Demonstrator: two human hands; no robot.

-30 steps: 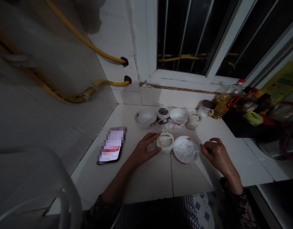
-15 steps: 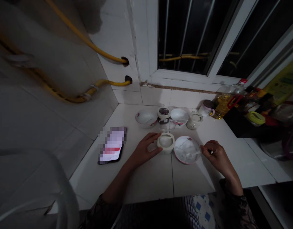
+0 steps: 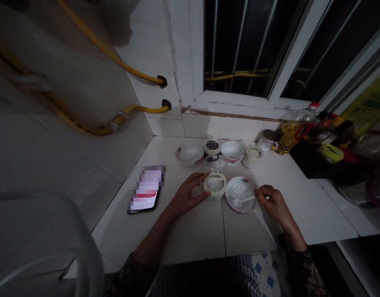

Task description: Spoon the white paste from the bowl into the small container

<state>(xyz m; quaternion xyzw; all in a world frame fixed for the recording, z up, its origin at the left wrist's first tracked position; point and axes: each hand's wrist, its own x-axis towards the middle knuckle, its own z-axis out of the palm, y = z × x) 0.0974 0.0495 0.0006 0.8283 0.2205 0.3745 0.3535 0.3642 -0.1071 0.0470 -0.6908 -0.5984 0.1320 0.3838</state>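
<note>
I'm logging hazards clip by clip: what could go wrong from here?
1. The right hand pinches the spoon by its handle end, over the bowl; it might twist or slip.
2. The jar in the left hand stands close beside the bowl, its lid raised; a nudge could perhaps spill its contents.

On my feed, 2 bare forearms (image 3: 157, 231) angle inward: my left hand (image 3: 189, 192) curves, thumb spread from the fingers; my right hand (image 3: 272, 202) pinches thumb and forefinger together, other fingers curled.
</note>
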